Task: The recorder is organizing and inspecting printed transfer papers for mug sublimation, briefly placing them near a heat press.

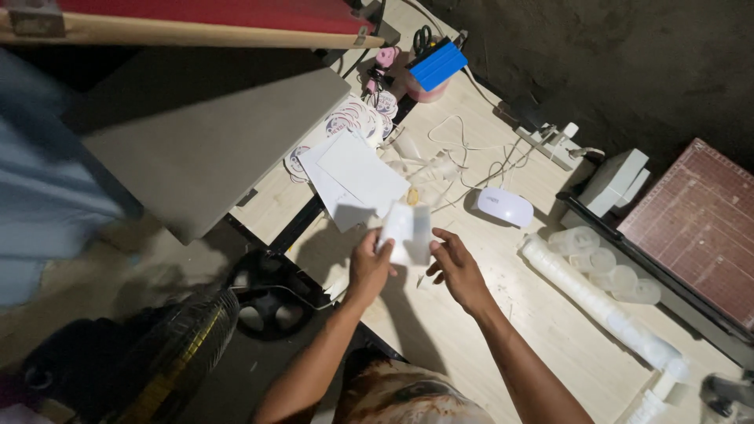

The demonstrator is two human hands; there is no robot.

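Left hand (369,265) pinching small white sheet (408,232) by lower left edge, sheet lifted above counter (440,330) — right hand (455,267) half open, holding nothing, just beside sheet's right corner.

Bare tabletop (440,314) between paper sheets (353,177) and cups (605,271)

White sheet (408,232), blue box (437,66)

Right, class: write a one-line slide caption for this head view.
Left hand holds a small white sheet above a pale wooden table; the open right hand waits beside it.
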